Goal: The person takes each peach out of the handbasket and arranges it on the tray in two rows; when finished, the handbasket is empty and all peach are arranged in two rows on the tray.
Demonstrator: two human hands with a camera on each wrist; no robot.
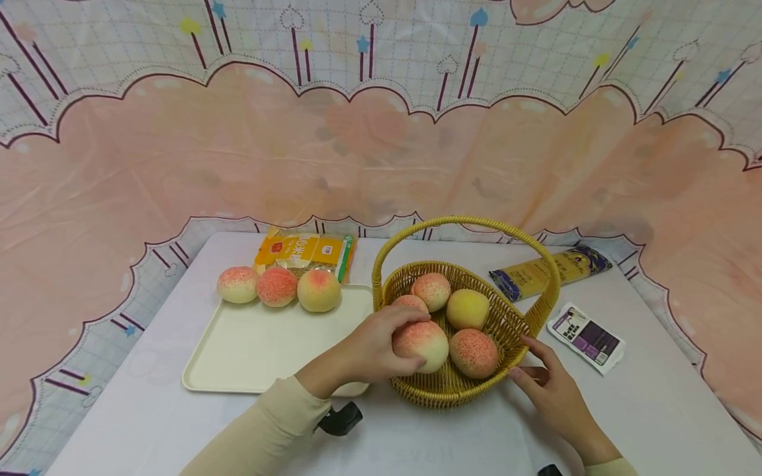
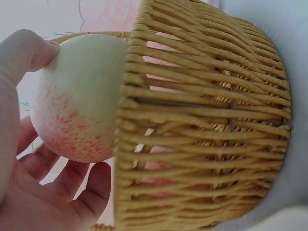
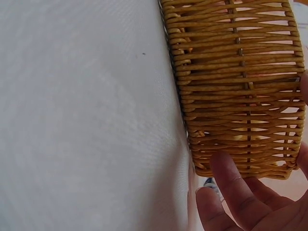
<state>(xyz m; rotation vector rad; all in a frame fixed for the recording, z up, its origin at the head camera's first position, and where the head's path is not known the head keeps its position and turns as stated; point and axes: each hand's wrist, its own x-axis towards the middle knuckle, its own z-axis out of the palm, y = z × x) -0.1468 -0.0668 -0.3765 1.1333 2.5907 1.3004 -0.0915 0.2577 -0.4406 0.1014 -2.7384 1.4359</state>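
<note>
My left hand [image 1: 378, 344] grips a pale peach with red speckles [image 1: 421, 346] over the near-left rim of a yellow wicker basket [image 1: 437, 399]. In the left wrist view, the thumb and curled fingers surround this peach [image 2: 84, 96], which is partly behind the basket wall [image 2: 207, 106]. My right hand [image 1: 553, 390] holds the basket's right side, thumb and index finger at the rim. The right wrist view shows fingertips [image 3: 226, 166] against the woven outside [image 3: 240, 91]. Inside lie several more fruits, including a yellow one [image 1: 467, 309] and a redder peach [image 1: 473, 354].
Left of the basket is a cream tray [image 1: 268, 350], with three peaches [image 1: 276, 286] along its far edge. An orange food packet [image 1: 306, 250] lies behind them. A yellow pasta packet [image 1: 550, 272] and a purple-and-white pack [image 1: 587, 338] are on the right. The basket's handle [image 1: 464, 221] arches above it.
</note>
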